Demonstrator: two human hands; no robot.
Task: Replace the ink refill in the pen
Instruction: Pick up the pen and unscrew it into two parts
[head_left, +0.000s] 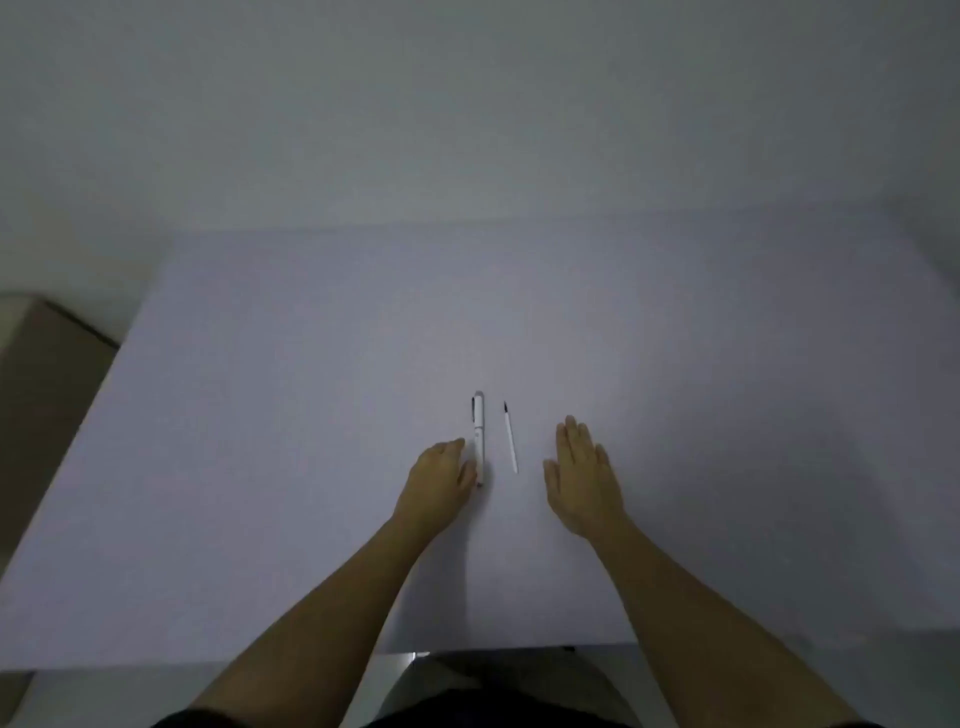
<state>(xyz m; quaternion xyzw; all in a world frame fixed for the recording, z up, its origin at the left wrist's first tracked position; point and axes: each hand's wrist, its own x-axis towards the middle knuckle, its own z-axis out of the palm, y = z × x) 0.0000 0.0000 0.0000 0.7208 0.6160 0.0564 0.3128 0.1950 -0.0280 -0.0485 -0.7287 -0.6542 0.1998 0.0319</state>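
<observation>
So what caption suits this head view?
Left hand touches white pen; refill lies beside it; right hand flat.

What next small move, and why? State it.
Probably close the left hand around the white capped pen and lift it. Its fingers already touch the pen's near end, the pen is still assembled, and the thin white refill with the dark tip lies untouched beside the flat, empty right hand.

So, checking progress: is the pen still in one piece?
Yes: the pen lies whole with its cap on, and the refill lies loose beside it.
</observation>
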